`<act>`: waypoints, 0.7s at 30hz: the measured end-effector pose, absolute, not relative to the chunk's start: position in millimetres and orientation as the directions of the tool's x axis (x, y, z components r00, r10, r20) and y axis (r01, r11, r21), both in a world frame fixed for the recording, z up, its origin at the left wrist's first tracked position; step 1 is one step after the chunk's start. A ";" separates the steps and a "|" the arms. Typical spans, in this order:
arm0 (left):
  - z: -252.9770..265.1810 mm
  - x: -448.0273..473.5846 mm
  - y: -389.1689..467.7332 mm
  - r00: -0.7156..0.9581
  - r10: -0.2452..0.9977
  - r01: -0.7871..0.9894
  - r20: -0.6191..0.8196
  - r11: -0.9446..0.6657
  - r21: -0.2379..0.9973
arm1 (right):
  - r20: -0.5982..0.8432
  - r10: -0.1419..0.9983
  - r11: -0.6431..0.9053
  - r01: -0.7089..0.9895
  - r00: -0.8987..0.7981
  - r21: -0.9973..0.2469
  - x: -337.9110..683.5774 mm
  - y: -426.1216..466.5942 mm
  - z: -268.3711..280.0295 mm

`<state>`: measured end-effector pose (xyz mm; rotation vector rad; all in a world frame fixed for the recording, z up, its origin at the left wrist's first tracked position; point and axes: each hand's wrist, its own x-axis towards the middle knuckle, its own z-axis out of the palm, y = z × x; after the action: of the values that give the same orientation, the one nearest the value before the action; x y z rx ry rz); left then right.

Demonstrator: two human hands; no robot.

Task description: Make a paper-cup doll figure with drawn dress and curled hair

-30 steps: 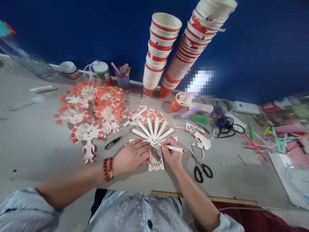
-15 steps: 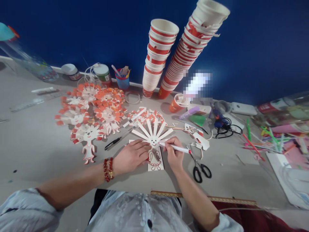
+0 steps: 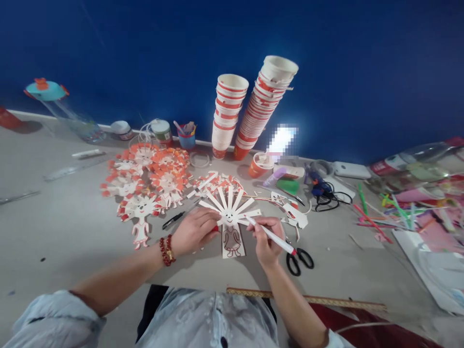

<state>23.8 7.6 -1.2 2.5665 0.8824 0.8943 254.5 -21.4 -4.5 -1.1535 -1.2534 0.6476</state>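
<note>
A white paper doll [image 3: 232, 237] lies in front of me. Strips fan out around its smiling face, and its dress and feet are outlined in dark red. My left hand [image 3: 194, 229] is at its left side, fingers curled over the strip ends, with a small red thing I cannot make out at the thumb. Between the fingers of my right hand [image 3: 268, 240] is a white marker [image 3: 273, 237] with a red end, its tip close to the right-hand strips. Black-handled scissors [image 3: 299, 261] lie just right of that hand, their blades mostly hidden.
Finished-looking paper dolls [image 3: 145, 169] are heaped at left, with a black pen [image 3: 173, 221] beside them. Red and white scraps [image 3: 224, 183] lie behind the doll. Two tall paper cup stacks [image 3: 228, 116] stand by the blue wall. Straws and bottles [image 3: 409, 169] crowd the right.
The marker tip has moved from beside the doll's face to the right-hand strips. My left hand has shifted slightly left, off the doll's body. The whole view has tilted up.
</note>
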 end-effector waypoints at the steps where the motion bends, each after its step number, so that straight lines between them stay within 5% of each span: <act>1: 2.6 22.0 7.1 0.597 0.655 0.474 0.464 -0.754 0.456 | 0.407 0.882 0.371 0.185 0.237 -0.910 255.5 -26.6 0.9; 8: 34.7 34.7 -39.2 0.633 0.713 0.466 0.301 -0.662 0.587 | 0.281 0.959 0.279 -0.091 -0.017 -0.956 251.3 -87.8 25.6; 14: 36.7 54.7 -81.8 0.682 0.716 0.388 0.146 -0.524 0.758 | 0.164 0.986 0.163 -0.156 0.009 -0.974 244.5 -126.6 13.9; 21: 35.3 63.0 -107.0 0.700 0.701 0.319 0.136 -0.477 0.819 | 0.158 0.987 0.159 -0.120 0.023 -0.980 250.4 -144.9 14.1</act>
<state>63.0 -107.0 35.3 2.0841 0.7777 0.5912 250.4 -144.9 14.1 -1.0105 -1.1813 1.1370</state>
